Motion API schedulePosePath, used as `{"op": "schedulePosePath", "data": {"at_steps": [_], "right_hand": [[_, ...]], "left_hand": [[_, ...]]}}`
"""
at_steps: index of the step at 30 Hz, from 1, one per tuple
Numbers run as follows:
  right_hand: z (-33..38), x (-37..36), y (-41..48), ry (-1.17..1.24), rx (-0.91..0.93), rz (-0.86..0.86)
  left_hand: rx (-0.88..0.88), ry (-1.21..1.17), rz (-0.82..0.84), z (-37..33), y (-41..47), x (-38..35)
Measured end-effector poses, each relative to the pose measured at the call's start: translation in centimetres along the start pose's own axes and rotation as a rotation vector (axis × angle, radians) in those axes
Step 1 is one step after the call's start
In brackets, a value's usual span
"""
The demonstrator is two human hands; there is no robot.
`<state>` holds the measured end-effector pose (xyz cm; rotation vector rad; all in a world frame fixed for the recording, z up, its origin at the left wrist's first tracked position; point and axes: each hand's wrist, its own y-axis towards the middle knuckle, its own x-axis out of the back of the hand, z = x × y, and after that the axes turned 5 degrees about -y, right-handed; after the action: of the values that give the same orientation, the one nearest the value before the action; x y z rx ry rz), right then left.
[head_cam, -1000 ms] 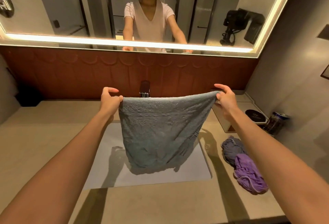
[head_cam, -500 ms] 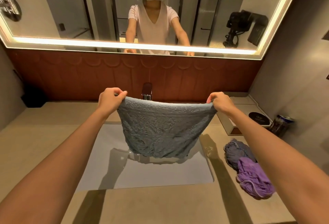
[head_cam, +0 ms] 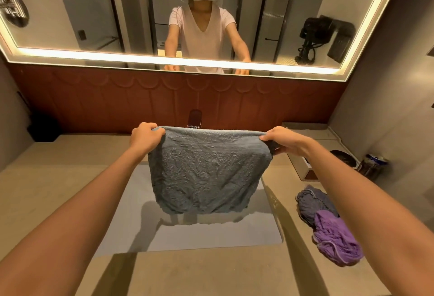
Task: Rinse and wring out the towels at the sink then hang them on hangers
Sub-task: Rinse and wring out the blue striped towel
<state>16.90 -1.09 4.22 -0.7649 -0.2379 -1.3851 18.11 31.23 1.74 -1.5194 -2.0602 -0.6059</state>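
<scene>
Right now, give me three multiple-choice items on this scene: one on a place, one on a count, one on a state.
1. The purple towel lies: A. on the counter, right of the sink; B. on a hanger; C. over the tap.
2. Towels bunched on the counter: A. one; B. four; C. two.
3. The grey towel is: A. balled in one hand; B. spread between both hands; C. flat on the counter.
Key: 1 A, it sits on the counter beside the sink; 2 C, the purple towel and a dark blue-grey towel; 3 B, the left hand and the right hand each grip an upper corner.
</scene>
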Motion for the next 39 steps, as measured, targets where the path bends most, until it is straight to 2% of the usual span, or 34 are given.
{"op": "schedulePosePath", "data": {"at_steps": [3,5,9,13,15,18,20,22,25,27,29,30,35,37,39], "right_hand": [[1.3,-1.3,0.6,0.227,-0.065,-0.133],[2.5,-2.3,0.8,0.266,-0.065,-0.164],[4.6,-4.9,0.5,0.236,0.051,-0.071],[5.6,-7.3,-0.3,0.152,0.216,0.022],[5.9,-7.7,-0.6,0.093,0.257,0.046],[5.6,-7.5,-1.1,0.186,0.260,0.154],[5.2,-7.2,-1.4,0.163,0.296,0.203],[4.9,-7.2,-1.2,0.105,0.335,0.170],[4.6,-7.3,-0.6,0.172,0.355,0.030],[4.8,-6.8,-0.7,0.240,0.344,0.040],[5.1,-6.2,-0.9,0.288,0.353,0.097],[5.2,-5.9,-1.1,0.317,0.369,0.124],[4.6,-4.4,-1.3,0.427,0.397,0.211],[4.1,-3.8,-1.5,0.441,0.378,0.236],[3.5,-3.5,-1.7,0.423,0.361,0.237]], "left_hand": [[0.108,-0.159,-0.084,-1.7,-0.3,-0.6],[0.159,-0.271,-0.058,-3.1,-0.5,-1.0],[0.184,-0.457,0.165,-5.1,-1.3,-2.3],[0.050,-0.472,0.417,-6.8,-3.0,-3.9],[-0.002,-0.466,0.485,-7.2,-3.4,-4.1],[0.065,-0.630,0.610,-7.4,-3.3,-3.4],[0.088,-0.711,0.699,-7.3,-3.4,-2.9],[-0.008,-0.588,0.733,-7.2,-3.4,-2.6],[-0.136,-0.453,0.706,-7.2,-3.3,-2.3],[-0.123,-0.499,0.550,-6.9,-2.6,-2.3],[-0.133,-0.438,0.404,-6.1,-1.9,-2.6],[-0.152,-0.386,0.424,-5.5,-1.8,-2.9],[-0.201,-0.305,0.750,-3.5,-2.5,-4.3],[-0.178,-0.207,0.812,-3.5,-2.9,-4.1],[-0.166,-0.115,0.773,-3.2,-2.5,-3.9]]}}
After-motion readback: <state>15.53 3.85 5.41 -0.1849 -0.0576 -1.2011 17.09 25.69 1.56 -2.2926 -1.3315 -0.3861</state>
